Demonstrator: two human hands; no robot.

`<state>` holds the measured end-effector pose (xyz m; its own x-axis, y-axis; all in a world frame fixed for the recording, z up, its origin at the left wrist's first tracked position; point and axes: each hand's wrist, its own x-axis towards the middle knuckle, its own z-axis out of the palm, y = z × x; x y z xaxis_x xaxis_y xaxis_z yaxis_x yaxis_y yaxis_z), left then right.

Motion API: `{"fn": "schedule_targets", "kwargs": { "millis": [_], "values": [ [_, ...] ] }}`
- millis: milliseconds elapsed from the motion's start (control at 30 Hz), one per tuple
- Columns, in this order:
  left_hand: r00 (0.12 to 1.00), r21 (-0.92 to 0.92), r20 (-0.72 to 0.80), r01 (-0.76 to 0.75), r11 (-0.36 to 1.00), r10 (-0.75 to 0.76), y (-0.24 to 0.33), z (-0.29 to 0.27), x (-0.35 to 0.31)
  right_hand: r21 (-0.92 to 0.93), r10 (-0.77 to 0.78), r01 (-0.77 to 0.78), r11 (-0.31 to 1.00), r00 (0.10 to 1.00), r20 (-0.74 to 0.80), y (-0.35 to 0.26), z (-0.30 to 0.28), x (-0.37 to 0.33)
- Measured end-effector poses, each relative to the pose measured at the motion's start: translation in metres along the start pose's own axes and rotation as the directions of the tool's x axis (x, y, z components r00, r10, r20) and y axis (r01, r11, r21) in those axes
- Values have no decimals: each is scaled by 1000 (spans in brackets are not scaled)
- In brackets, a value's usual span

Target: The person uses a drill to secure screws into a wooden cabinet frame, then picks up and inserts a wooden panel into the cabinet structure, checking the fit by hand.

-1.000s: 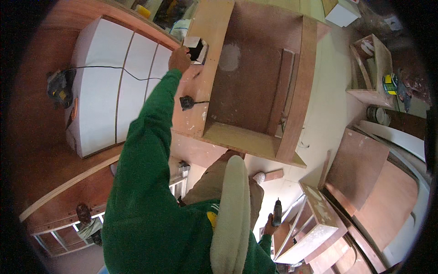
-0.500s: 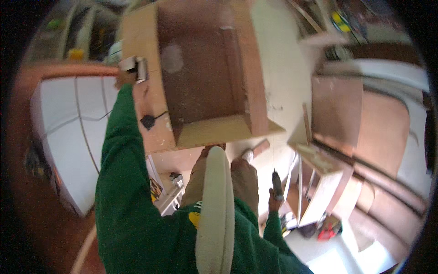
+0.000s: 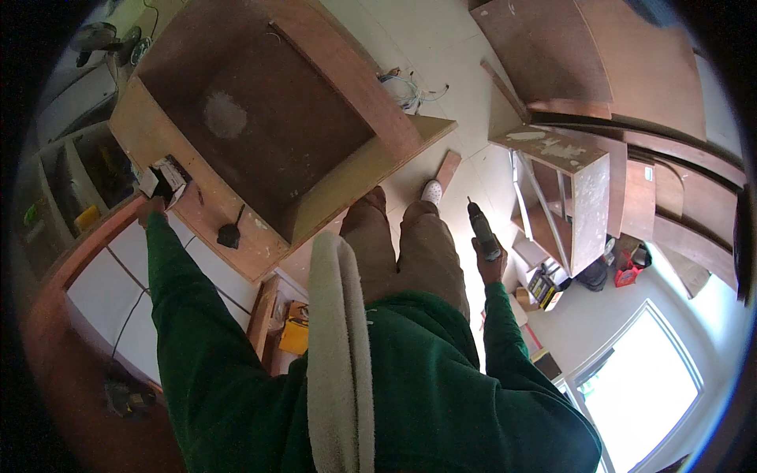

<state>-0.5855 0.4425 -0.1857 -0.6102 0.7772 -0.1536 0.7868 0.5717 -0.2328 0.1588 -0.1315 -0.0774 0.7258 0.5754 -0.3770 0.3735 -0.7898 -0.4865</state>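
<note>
My right hand (image 3: 490, 270) is closed around a dark cordless drill (image 3: 479, 229), whose thin bit points away from me. My left arm stretches out to a small open cardboard box (image 3: 165, 181), white outside and dark inside. This box lies on the side panel of a large wooden cabinet carcass (image 3: 201, 189). My left hand (image 3: 154, 208) touches the box's near edge, but its fingers are mostly hidden. A small black object (image 3: 229, 235) with a thin stem rests on the same panel, nearer to me.
A smaller wooden cabinet frame (image 3: 587, 205) stands at the right, before leaning wood panels (image 3: 646, 63). On the floor ahead lies a short wood piece (image 3: 449, 169), beside my shoe. Cables (image 3: 414, 94) lie behind the carcass. A white-panelled wooden unit (image 3: 110, 292) is at the left.
The view has turned, so the carcass now tilts to the left. The drill in my right hand sits higher in view. My left hand is still at the small box.
</note>
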Motion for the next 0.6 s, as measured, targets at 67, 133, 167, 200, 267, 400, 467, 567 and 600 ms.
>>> {"fn": "schedule_targets", "kwargs": {
  "millis": [67,133,167,200,267,400,467,567,600],
  "values": [
    [999,28,14,-29,999,29,6,3,-1,-1,5,-5,1000,1000,-16,-3,-1,-5],
    [999,57,29,-43,997,41,3,-1,3,-13,-2,2,1000,1000,-24,-1,0,-4],
    [999,73,29,-44,996,42,-5,-7,7,-6,-26,26,1000,999,-31,-3,3,-3],
    [999,98,25,-46,994,44,-18,-15,13,0,-41,41,999,999,-16,-2,8,1],
    [994,167,-56,-83,982,93,-49,-37,21,16,-76,76,997,997,16,6,18,10],
    [840,-373,-326,-535,758,433,29,-46,-124,285,-26,4,958,997,74,6,11,-4],
    [842,-896,17,-226,381,540,103,-77,-269,404,74,-120,907,989,128,23,24,-9],
    [537,-993,102,9,115,837,169,-89,-458,627,101,-272,730,950,294,15,45,-9],
    [486,-981,163,-14,194,858,195,-79,-508,590,41,-200,782,961,273,37,56,-8]
  ]
}}
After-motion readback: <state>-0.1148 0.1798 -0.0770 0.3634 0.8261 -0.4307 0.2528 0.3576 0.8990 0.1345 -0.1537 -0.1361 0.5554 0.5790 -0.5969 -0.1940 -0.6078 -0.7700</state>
